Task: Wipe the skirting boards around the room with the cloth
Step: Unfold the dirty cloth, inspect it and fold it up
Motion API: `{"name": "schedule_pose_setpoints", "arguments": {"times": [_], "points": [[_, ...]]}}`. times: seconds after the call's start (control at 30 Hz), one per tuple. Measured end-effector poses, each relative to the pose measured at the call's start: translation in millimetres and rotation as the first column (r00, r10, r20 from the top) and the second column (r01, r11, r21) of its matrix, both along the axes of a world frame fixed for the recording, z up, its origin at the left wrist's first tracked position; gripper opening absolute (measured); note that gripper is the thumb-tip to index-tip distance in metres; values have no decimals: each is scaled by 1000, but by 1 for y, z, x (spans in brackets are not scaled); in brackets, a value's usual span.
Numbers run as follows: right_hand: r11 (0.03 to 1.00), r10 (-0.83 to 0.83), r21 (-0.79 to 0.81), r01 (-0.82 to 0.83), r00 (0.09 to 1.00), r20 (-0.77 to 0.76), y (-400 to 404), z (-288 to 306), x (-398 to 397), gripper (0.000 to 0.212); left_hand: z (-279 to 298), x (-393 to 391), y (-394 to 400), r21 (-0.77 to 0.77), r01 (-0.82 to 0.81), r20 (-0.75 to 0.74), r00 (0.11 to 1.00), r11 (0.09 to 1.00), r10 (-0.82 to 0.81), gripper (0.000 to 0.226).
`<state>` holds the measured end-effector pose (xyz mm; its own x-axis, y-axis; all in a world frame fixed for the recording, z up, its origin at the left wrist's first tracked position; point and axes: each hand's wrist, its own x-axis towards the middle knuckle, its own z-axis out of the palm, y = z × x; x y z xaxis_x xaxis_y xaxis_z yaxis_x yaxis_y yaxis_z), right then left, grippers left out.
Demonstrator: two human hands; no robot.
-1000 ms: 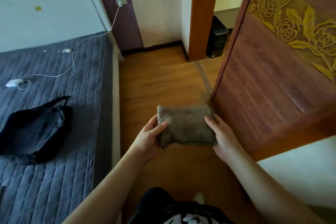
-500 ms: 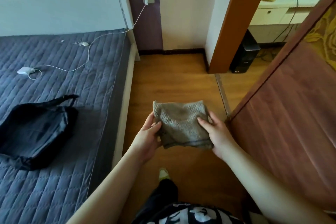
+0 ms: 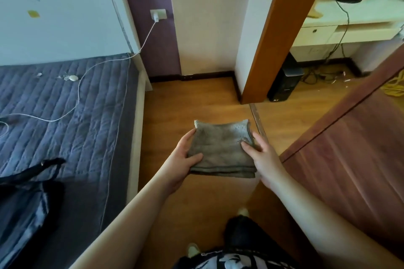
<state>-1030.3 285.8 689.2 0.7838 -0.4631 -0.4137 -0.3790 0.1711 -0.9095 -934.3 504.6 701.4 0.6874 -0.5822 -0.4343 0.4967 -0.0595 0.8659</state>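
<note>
A grey-brown cloth [image 3: 220, 148], folded into a thick, roughly square pad with a waffle-like weave at its far edge, is held level in mid-air above the wooden floor (its layered folded edges face the viewer). A dark brown skirting board [image 3: 205, 76] runs along the foot of the far wall, well apart from the cloth.

Quilted bed [image 3: 65, 102], black bag [image 3: 24, 199], computer tower [image 3: 284, 81]
</note>
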Motion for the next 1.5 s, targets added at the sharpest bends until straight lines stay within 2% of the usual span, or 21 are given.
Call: {"name": "schedule_pose_setpoints", "arguments": {"times": [0.07,0.17,0.37,0.57,0.73,0.87,0.93,1.0,1.07,1.17,1.27,1.33,1.4,1.47,1.5], "points": [[999,-25,48,24,999,20,-23,-10,26,64,-5,30,-26,52,-26,58,998,998,23,61],[989,-55,137,45,996,67,-57,-24,69,47,-14,74,-67,150,-38,146,989,988,16,54],[939,-96,331,87,995,11,-119,-26,145,38,-11,153,-135,270,-125,147,985,955,88,32],[933,66,360,-25,993,-101,-158,-37,230,43,-3,221,-164,319,-215,261,956,923,132,35],[900,207,422,-106,958,-201,-153,-51,299,35,3,288,-163,330,-155,384,923,931,18,43],[912,278,380,-157,916,-289,-142,-67,367,40,3,359,-158,381,0,487,850,925,-200,49],[937,262,305,-168,918,-299,-140,-73,403,51,4,394,-156,413,80,509,806,907,-302,55],[952,236,252,-172,939,-251,-139,-71,438,64,5,427,-156,444,145,510,771,884,-382,59],[954,223,232,-189,966,-132,-142,-65,469,79,12,456,-159,471,224,492,736,853,-465,60],[938,337,92,-333,941,-25,-152,-52,499,93,21,498,-168,487,305,473,696,819,-540,55],[913,400,-59,-403,915,-54,-167,-48,516,79,28,530,-180,492,360,476,650,792,-592,51],[917,386,-86,-389,921,-54,-181,-49,525,59,30,549,-191,507,376,485,619,775,-617,46],[940,336,-40,-338,940,-56,-201,-56,535,28,28,566,-206,545,369,492,586,753,-643,40],[950,308,-23,-311,949,-72,-220,-58,542,25,22,583,-221,587,330,487,586,739,-648,38],[945,308,-81,-316,947,-95,-229,-57,547,26,19,591,-229,603,301,476,607,739,-636,37]]}}
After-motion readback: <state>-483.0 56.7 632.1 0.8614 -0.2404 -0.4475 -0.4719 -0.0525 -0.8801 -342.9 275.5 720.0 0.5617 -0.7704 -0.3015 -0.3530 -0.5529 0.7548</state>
